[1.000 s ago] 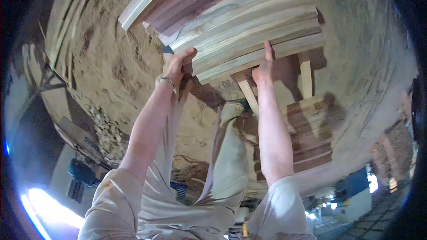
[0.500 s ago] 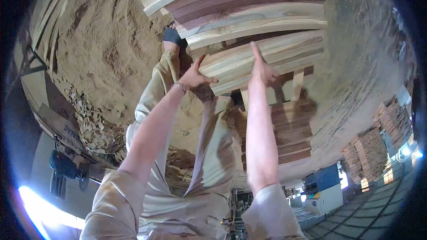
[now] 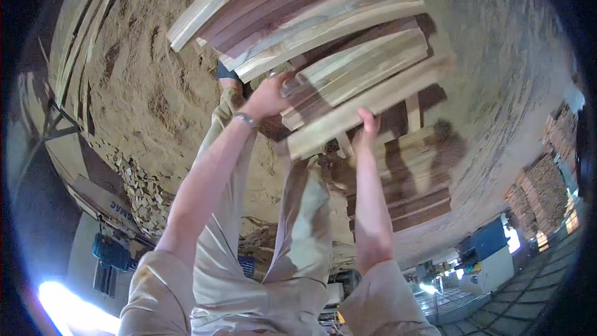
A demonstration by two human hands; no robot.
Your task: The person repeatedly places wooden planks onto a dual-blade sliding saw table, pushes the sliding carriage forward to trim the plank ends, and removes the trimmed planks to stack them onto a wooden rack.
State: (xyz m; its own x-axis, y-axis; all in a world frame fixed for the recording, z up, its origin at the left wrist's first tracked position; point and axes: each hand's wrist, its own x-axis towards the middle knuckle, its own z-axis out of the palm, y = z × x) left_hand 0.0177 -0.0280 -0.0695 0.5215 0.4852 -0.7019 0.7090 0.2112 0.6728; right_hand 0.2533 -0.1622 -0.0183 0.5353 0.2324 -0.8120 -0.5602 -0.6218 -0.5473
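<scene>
My right hand [image 3: 367,129] is closed around the lower edge of a pale wooden board [image 3: 348,120], with the thumb up on its face. The board is tilted and smeared by motion, apart from the boards above it. My left hand [image 3: 272,96], with a band at the wrist, is at the left end of a short group of pale boards [image 3: 367,65]. Its fingers are bent and partly hidden, so I cannot tell whether they grip. A shadow falls on that end of the boards.
Beyond lie longer pale and reddish boards [image 3: 311,22]. Reddish boards [image 3: 401,196] lie to the lower right, by a pale crosspiece [image 3: 413,112]. Sandy ground [image 3: 143,68] spreads left, with a heap of wood scraps [image 3: 143,190]. Brick-like stacks [image 3: 538,190] stand far right.
One board has come away from the short group, moving down toward me in my right hand. My left hand has closed up from a spread grasp and shifted slightly upward at the boards' left end.
</scene>
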